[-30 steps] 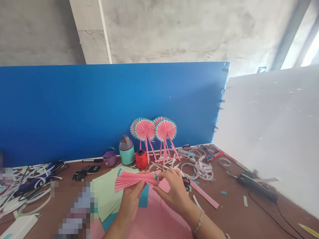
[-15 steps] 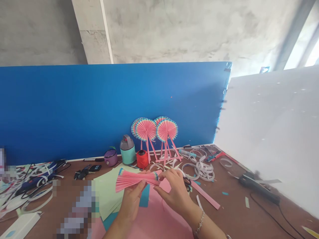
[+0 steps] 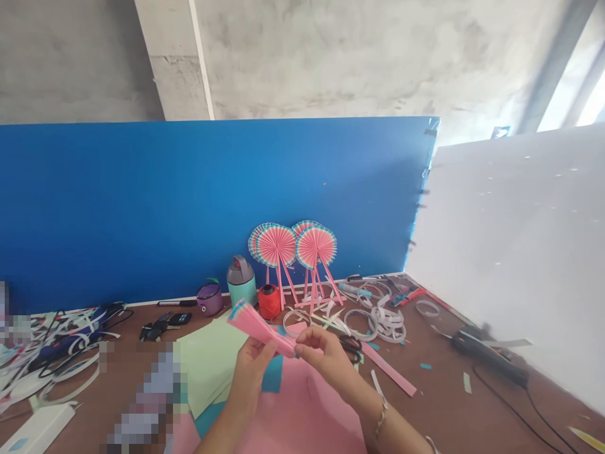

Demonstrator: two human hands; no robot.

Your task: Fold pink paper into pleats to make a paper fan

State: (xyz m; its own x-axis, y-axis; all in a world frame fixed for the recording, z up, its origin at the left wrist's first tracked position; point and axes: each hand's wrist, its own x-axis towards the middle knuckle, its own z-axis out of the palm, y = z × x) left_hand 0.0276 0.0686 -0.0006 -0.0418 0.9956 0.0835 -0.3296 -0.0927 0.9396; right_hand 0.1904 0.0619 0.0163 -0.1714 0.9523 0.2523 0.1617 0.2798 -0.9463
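A pink pleated paper point(image 3: 253, 323) with blue-edged ends is held tilted over the table, its left end raised and slightly fanned. My left hand point(image 3: 255, 364) grips it near the middle, thumb on top. My right hand point(image 3: 326, 358) is closed, thumb and fingertips pinching the paper's right end. Below both hands lies a large pink sheet point(image 3: 302, 419), with a blue paper piece point(image 3: 272, 375) on it. Pale green sheets point(image 3: 205, 362) are spread to the left. Beyond the hands stand round pleated pink fans point(image 3: 276, 246) on folded paper legs.
Along the blue partition point(image 3: 142, 208) stand a purple pot point(image 3: 209, 300), a teal flask point(image 3: 242, 294) and a red thread spool point(image 3: 269, 304). White paper strips point(image 3: 387, 325), scissors point(image 3: 350, 347) and a pink strip point(image 3: 390, 371) lie to the right. A dark corded tool point(image 3: 491, 356) rests farther right.
The pleated paper has turned from nearly level to tilted, its right end lower and its pleats pressed closer together. My right hand has moved slightly down and left at that end.
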